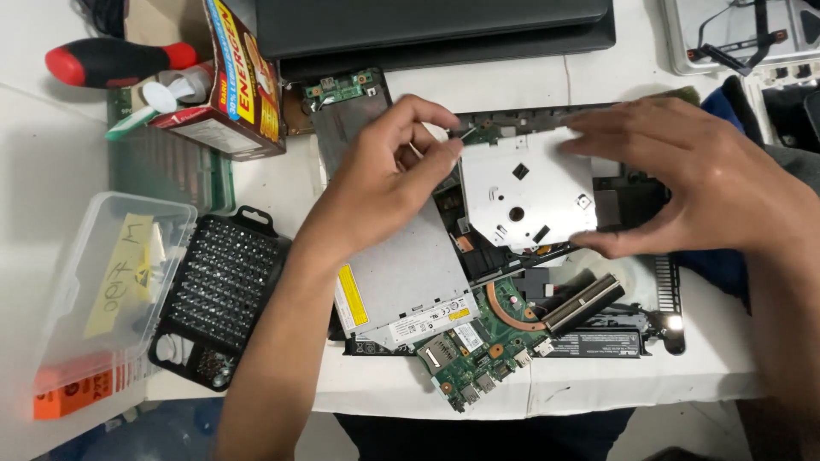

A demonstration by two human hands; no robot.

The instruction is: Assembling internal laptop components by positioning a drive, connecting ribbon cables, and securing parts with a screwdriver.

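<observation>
1. Head view, nearest edge: a green motherboard with a copper heat pipe is seen lying bare in an opened black laptop base, its ports turned toward the wearer, so that the parts above it can be reached.
2. A slim grey optical drive is laid slantwise over the left of the base, resting on it rather than seated.
3. To the left, a black case of screwdriver bits is kept open beside its clear plastic lid, within easy reach.
4. At the middle, a flat silver metal plate is held over the base. The right hand is spread across its right side, thumb underneath and fingers on top, steadying it.
5. The left hand is pinched, thumb against forefinger, at the plate's upper left corner; what is nipped there is too small to be told.
6. Farther off, a red-handled screwdriver, an opened carton and a closed dark laptop are set aside on the white table.
</observation>
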